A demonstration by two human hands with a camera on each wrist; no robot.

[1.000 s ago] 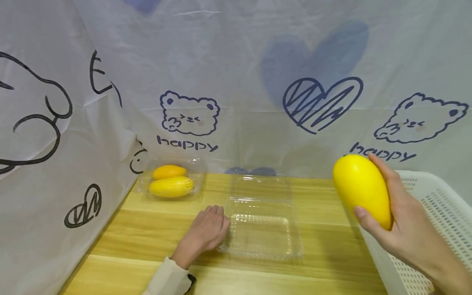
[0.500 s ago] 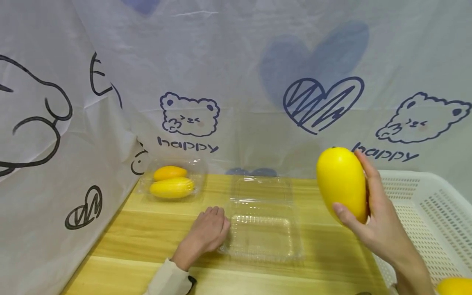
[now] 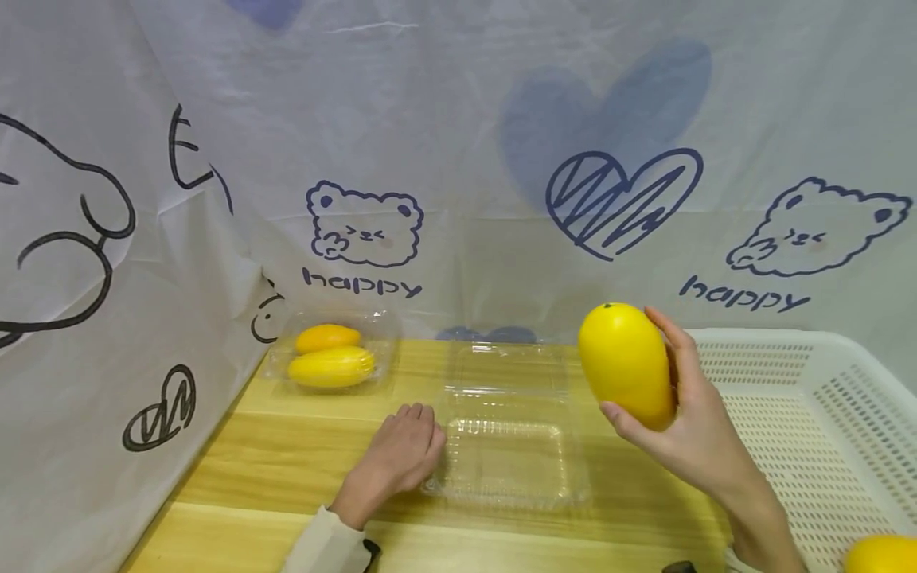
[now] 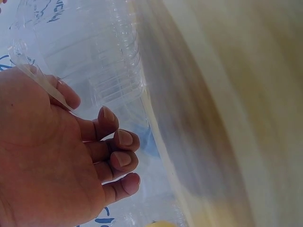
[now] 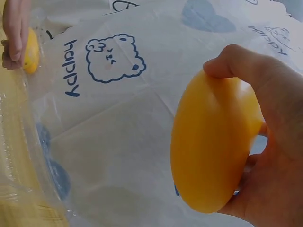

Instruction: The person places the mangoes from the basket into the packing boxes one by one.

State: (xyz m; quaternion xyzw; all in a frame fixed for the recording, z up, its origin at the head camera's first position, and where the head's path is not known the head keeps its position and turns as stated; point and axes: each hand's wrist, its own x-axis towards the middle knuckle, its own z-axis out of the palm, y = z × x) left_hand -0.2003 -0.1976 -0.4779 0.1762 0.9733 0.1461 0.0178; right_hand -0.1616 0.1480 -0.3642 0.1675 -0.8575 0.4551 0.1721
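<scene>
My right hand (image 3: 705,438) grips a plump yellow mango (image 3: 623,362) in the air, between the open clear plastic clamshell box (image 3: 512,458) and the white basket. In the right wrist view, thumb and fingers wrap the mango (image 5: 213,142) from the right. At the box's left edge, my left hand (image 3: 401,446) stays low near the table. The left wrist view has the rim of the box (image 4: 85,61) running between its thumb and curled forefinger, pinched there. Nothing lies inside this box, and its lid is folded back toward the cloth.
Another clear box (image 3: 390,350) with two yellow mangoes (image 3: 332,366) stands at the back left. A white slotted basket (image 3: 824,350) fills the right side, with one more mango (image 3: 884,555) at its near end. Printed cloth (image 3: 487,263) hangs behind the wooden table (image 3: 251,469).
My right hand has carried the mango leftward, away from over the basket and nearer the open box. A mango in the basket has come into sight. The left hand has kept its place.
</scene>
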